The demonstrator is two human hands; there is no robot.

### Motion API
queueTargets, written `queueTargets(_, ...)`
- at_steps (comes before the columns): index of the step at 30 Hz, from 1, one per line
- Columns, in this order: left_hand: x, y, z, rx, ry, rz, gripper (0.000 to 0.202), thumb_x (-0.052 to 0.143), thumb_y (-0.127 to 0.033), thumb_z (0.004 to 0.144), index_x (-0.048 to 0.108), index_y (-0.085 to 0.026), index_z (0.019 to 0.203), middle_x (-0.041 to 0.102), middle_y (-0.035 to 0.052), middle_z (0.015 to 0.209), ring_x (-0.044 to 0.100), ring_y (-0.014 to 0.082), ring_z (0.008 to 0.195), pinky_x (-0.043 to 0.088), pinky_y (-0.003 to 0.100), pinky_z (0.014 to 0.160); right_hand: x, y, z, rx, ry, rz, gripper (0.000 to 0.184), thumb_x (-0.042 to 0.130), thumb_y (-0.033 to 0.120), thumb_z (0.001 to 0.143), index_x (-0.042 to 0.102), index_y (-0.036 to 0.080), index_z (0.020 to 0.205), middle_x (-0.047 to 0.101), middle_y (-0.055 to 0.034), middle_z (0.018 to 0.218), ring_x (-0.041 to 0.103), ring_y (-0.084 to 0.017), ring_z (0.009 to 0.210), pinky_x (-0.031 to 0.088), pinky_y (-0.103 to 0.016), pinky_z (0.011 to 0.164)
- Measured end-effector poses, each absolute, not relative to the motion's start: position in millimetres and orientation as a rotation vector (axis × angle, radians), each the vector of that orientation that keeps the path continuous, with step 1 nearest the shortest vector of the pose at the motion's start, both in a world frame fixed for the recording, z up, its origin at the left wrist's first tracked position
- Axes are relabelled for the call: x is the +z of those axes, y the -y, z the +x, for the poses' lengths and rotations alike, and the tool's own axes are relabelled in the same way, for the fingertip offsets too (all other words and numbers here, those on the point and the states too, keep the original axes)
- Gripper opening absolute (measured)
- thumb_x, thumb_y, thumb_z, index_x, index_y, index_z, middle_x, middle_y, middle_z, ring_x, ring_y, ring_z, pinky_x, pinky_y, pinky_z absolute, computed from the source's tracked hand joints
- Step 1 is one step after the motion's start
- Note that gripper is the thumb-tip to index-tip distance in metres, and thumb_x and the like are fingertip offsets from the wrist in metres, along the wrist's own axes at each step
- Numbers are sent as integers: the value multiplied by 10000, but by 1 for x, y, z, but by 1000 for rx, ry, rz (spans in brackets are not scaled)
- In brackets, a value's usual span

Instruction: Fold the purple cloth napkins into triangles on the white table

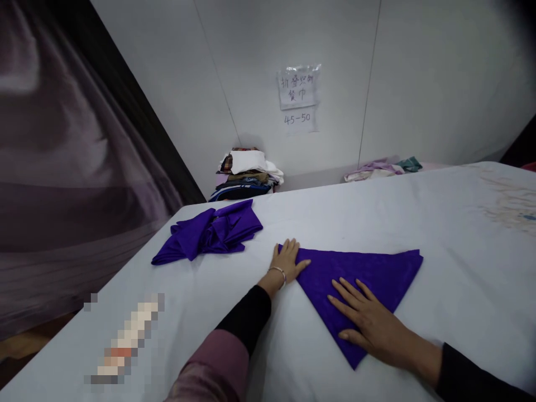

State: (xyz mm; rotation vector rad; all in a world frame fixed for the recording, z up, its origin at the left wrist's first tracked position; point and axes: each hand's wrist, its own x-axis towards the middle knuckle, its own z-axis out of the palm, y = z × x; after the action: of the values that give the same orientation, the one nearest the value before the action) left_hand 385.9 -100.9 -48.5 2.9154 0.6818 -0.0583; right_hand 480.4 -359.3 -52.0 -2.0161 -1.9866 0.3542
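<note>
A purple cloth napkin (326,273), folded into a triangle, lies flat on the white-covered table with one corner pointing toward me. My left hand (288,261) rests on its far left corner, fingers stretched out and thumb spread over the fabric. On the middle and right part of the napkin my right hand (365,321) lies flat, palm down with fingers apart. The napkin's right corner shows two layers slightly offset. Neither hand grips anything. Part of the near right edge is hidden under my right hand.
Crumpled purple cloths (209,231) lie at the table's far left. Behind the table edge are a stack of folded clothes (249,174) and more fabric (374,169). A handwritten sign (298,92) hangs on the wall. A pixelated patch (129,338) covers something at the left.
</note>
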Motion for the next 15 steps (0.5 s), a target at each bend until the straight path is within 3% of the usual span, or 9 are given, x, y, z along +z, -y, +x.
queueTargets(9,-52,25,416,-45,-1062,2765,648,250,-609,862,269,-243,1397,137,36,1511,67,266,1378,56,563,1075,-52,359,480,430,1971,-2028,653,416,575,863,182,334,1423,99,-49,1509,94,-322,1359,68,-593,1058)
queueTargets(13,-46,5,421,72,-1252,2660,577,295,-542,891,344,-202,1355,210,104,1490,128,300,1365,107,601,1052,-49,360,480,426,1964,-2017,643,417,559,870,178,331,1423,103,-47,1509,104,-322,1358,72,-593,1060)
queueTargets(15,-40,1,418,154,-1305,2607,491,289,-486,921,412,-200,1301,321,124,1440,235,305,1331,196,582,1038,-48,360,480,416,1963,-2012,644,417,561,869,180,332,1422,101,-47,1508,109,-324,1357,80,-597,1058)
